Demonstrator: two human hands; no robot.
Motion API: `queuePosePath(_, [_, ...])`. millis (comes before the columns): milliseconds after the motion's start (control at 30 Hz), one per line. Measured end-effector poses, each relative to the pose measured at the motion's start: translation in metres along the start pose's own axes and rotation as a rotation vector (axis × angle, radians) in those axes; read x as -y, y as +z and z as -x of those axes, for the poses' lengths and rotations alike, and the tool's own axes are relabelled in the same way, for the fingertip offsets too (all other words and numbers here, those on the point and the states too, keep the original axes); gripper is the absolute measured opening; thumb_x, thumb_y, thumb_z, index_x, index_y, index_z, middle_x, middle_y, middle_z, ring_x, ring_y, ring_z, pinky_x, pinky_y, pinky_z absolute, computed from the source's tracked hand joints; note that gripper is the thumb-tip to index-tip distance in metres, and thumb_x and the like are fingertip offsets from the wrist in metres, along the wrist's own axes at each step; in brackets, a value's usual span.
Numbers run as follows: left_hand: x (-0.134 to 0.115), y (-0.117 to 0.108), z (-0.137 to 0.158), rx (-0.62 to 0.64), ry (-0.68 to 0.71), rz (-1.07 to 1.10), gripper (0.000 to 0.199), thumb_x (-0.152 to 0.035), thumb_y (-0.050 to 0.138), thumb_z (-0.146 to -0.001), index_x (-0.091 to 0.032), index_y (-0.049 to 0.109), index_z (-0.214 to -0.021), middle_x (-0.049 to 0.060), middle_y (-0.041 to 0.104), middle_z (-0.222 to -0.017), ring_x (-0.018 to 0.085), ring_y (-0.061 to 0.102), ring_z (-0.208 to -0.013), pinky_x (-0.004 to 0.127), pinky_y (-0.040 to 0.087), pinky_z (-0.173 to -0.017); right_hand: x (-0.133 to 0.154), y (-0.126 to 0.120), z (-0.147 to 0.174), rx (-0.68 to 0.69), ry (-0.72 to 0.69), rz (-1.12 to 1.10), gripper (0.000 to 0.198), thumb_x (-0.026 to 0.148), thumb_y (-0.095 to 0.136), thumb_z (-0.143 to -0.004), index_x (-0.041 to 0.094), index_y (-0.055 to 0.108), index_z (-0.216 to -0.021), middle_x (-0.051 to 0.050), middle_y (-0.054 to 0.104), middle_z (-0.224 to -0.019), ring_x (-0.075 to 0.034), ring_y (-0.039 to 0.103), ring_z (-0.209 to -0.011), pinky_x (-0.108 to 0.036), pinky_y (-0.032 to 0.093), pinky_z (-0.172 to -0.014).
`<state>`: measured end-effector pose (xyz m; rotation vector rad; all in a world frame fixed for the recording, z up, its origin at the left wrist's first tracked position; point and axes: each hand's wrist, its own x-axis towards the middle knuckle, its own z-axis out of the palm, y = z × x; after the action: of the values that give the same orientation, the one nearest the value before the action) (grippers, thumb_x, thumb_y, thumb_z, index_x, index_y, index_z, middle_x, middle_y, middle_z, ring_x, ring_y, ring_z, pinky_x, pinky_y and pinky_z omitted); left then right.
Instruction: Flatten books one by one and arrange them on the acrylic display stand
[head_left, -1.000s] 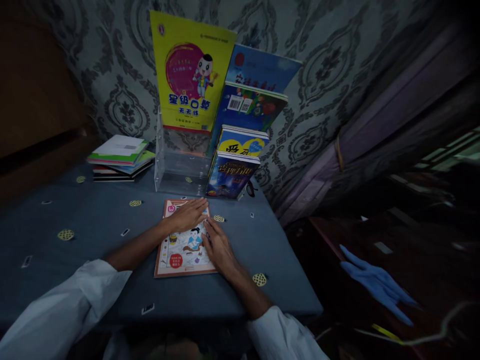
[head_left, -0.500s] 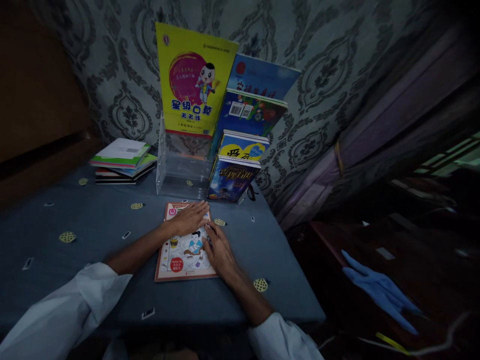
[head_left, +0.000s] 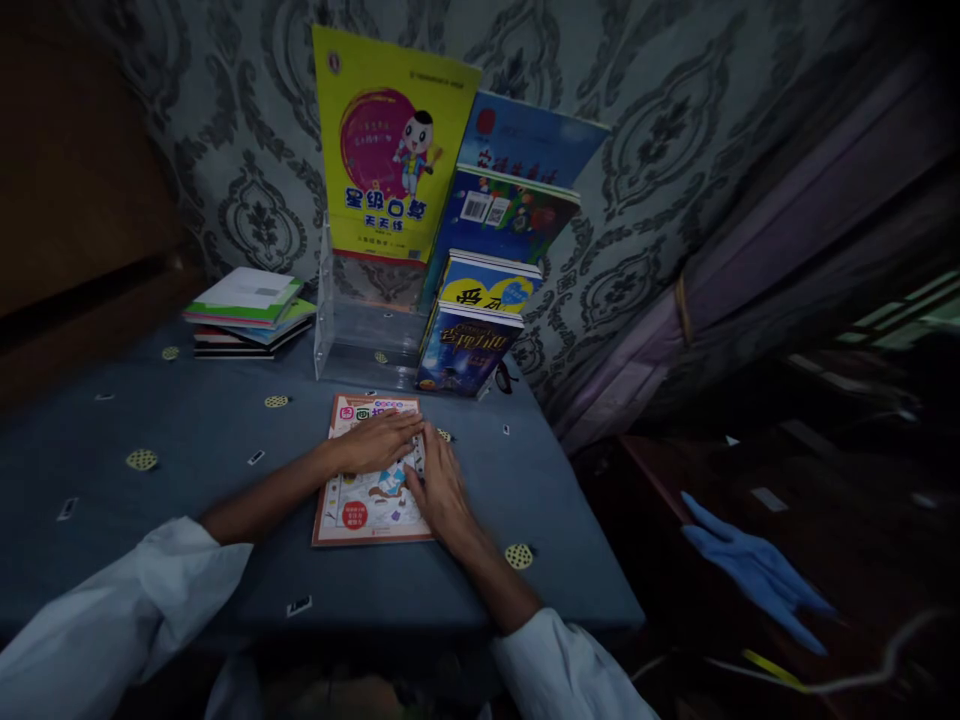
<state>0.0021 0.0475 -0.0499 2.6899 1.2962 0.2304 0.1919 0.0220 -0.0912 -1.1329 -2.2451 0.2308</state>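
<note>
A picture book with an orange-brown border lies face up on the table near its front. My left hand rests flat across the upper part of its cover, fingers stretched to the right. Along the book's right edge lies my right hand, its fingers pointing away from me and its thumb over the cover. The fingertips of both hands meet near the upper right of the book. Part of the cover's title and drawing is hidden under them.
Behind the book, a clear acrylic stand holds a yellow workbook and several blue books. A stack of books lies at the back left. Glasses sit beside the stand. A blue glove lies at right.
My left hand has slid down the cover, uncovering more of the title. My right hand has moved slightly up along the book's right edge. The view has shifted a little.
</note>
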Motion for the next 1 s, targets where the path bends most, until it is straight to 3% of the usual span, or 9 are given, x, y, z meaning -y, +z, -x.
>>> queuePosePath(133, [-0.005, -0.005, 0.009, 0.006, 0.078, 0.054, 0.046, -0.029, 0.033, -0.104, -0.018, 0.045, -0.147, 0.01, 0.042, -0.157, 0.018, 0.034, -0.148, 0.036, 0.022, -0.123, -0.004, 0.002, 0.002, 0.013, 0.004, -0.014, 0.071, 0.024, 0.048, -0.094, 0.012, 0.02, -0.158, -0.021, 0.045, -0.152, -0.032, 0.043, -0.141, -0.055, 0.041, -0.113])
queuePosePath(333, [-0.011, -0.003, 0.024, 0.011, 0.126, 0.147, 0.047, -0.027, 0.035, -0.104, -0.023, 0.042, -0.15, 0.007, 0.043, -0.157, 0.02, 0.036, -0.147, 0.04, 0.024, -0.122, -0.01, 0.0, 0.002, 0.05, -0.043, -0.027, 0.062, 0.024, 0.049, -0.094, 0.012, 0.034, -0.153, -0.02, 0.05, -0.148, -0.03, 0.045, -0.14, -0.055, 0.04, -0.114])
queuePosePath(500, [-0.021, 0.009, 0.046, -0.028, 0.069, 0.101, 0.053, -0.037, 0.039, -0.104, -0.019, 0.033, -0.154, 0.012, 0.037, -0.159, 0.021, 0.032, -0.149, 0.041, 0.02, -0.124, -0.013, -0.003, -0.001, 0.086, -0.072, -0.051, 0.056, 0.028, 0.051, -0.094, 0.006, 0.047, -0.145, -0.024, 0.052, -0.146, -0.033, 0.047, -0.139, -0.055, 0.04, -0.114])
queuePosePath(633, [-0.025, 0.011, 0.061, -0.047, -0.001, 0.045, 0.056, -0.046, 0.032, -0.106, -0.021, 0.029, -0.155, 0.009, 0.034, -0.161, 0.019, 0.028, -0.15, 0.04, 0.016, -0.125, -0.016, -0.004, -0.002, 0.096, -0.066, -0.078, 0.051, 0.033, 0.056, -0.093, 0.011, 0.055, -0.139, -0.022, 0.052, -0.146, -0.033, 0.047, -0.138, -0.055, 0.04, -0.113])
queuePosePath(733, [-0.016, 0.011, 0.069, -0.071, -0.059, -0.002, 0.061, -0.054, 0.028, -0.105, -0.02, 0.031, -0.155, 0.01, 0.032, -0.162, 0.021, 0.025, -0.152, 0.042, 0.014, -0.125, -0.017, -0.004, -0.003, 0.101, -0.065, -0.078, 0.051, 0.036, 0.056, -0.093, 0.013, 0.056, -0.139, -0.021, 0.052, -0.147, -0.033, 0.047, -0.139, -0.056, 0.04, -0.113])
queuePosePath(1000, [0.039, 0.008, 0.084, -0.13, -0.353, 0.042, 0.067, -0.056, 0.019, -0.104, -0.016, 0.031, -0.156, 0.012, 0.027, -0.163, 0.025, 0.019, -0.153, 0.046, 0.019, -0.123, -0.017, -0.013, -0.01, 0.206, -0.08, -0.033, 0.054, 0.04, 0.055, -0.095, 0.012, 0.055, -0.14, -0.02, 0.05, -0.15, -0.031, 0.045, -0.141, -0.053, 0.038, -0.115])
